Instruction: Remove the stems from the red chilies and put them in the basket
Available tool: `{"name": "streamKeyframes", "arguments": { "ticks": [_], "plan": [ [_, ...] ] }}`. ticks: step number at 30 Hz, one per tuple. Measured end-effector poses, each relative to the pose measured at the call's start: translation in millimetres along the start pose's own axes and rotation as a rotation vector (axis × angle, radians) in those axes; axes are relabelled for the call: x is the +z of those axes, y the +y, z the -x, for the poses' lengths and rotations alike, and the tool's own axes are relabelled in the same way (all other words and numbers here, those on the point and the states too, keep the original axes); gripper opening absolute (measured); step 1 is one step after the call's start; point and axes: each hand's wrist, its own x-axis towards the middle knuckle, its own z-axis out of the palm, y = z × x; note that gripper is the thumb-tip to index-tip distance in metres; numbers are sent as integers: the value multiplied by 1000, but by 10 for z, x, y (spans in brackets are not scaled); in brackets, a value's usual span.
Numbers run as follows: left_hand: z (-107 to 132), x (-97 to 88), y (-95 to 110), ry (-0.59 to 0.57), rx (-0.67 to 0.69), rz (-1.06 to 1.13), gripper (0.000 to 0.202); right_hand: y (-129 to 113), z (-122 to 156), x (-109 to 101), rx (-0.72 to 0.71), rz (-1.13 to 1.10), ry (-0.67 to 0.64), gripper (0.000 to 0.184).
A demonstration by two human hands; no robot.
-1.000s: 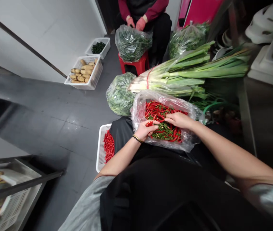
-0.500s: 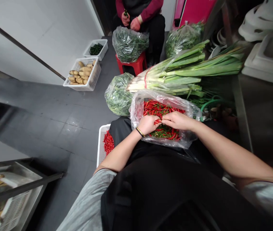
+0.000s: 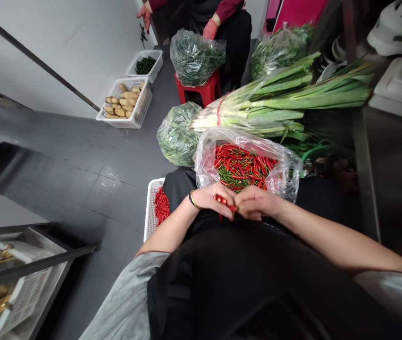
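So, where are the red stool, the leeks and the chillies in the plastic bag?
Red stool [image 3: 206, 89]: head view, on its front side.
Leeks [image 3: 279, 102]: head view, on a green leaf.
Chillies in the plastic bag [image 3: 242, 165]: head view, middle of the heap.

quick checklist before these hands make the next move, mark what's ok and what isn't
1. Left hand holding red chillies: ok, they show in its grasp.
2. Right hand beside the left: ok, they meet.
3. Right hand gripping a stem: cannot tell, its fingertips are hidden.
4. Chilli bag open: ok, its contents lie exposed.
5. White basket fully visible: not ok, black-clad leg covers part.
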Motion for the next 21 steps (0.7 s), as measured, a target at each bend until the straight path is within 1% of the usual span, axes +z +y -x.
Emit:
{"name": "streamKeyframes", "arguments": {
  "ticks": [1, 2, 3, 4, 5, 7, 8, 9, 10, 12, 13, 14, 16, 17, 19, 20, 21],
  "plan": [
    [39, 55, -20, -38, -38, 31, 28, 10, 22, 49, 24, 71, -39, 40],
    [67, 106, -43, -50, -57, 49, 28, 17, 42, 77, 30, 177, -43, 41],
    [78, 151, -71, -22, -62, 54, 27, 22, 55, 83, 15, 323, 1, 42],
    [73, 188, -103, 51, -66, 58, 27, 26, 61, 68, -10, 509, 93, 42],
    [51, 218, -141, 156, -80, 73, 27, 29, 61, 34, -33, 726, 216, 42],
    [-29, 252, -232, 372, -137, 173, 31, 34, 42, -71, -14, 1174, 447, 38],
    [-75, 256, -282, 441, -166, 254, 33, 37, 27, -134, 38, 1359, 521, 36],
    [-116, 250, -335, 476, -182, 343, 34, 38, 8, -201, 118, 1504, 562, 35],
    [-147, 234, -388, 481, -179, 430, 34, 39, -14, -270, 218, 1610, 565, 34],
    [-169, 174, -492, 470, -121, 572, 32, 40, -83, -410, 401, 1742, 540, 31],
    [-161, 135, -540, 468, -76, 633, 29, 43, -134, -478, 461, 1777, 538, 32],
    [-143, 96, -581, 473, -24, 692, 27, 49, -197, -543, 493, 1798, 547, 34],
    [-96, 31, -637, 475, 74, 793, 23, 67, -349, -655, 487, 1800, 542, 40],
    [-73, 12, -649, 471, 107, 826, 23, 75, -426, -702, 475, 1782, 509, 39],
    [-46, 1, -642, 458, 132, 844, 25, 72, -538, -781, 463, 1739, 423, 33],
    [-47, 7, -627, 462, 127, 834, 27, 56, -557, -814, 454, 1719, 411, 30],
    [-59, 16, -610, 483, 115, 814, 29, 31, -548, -843, 432, 1689, 436, 28]
  ]
}}
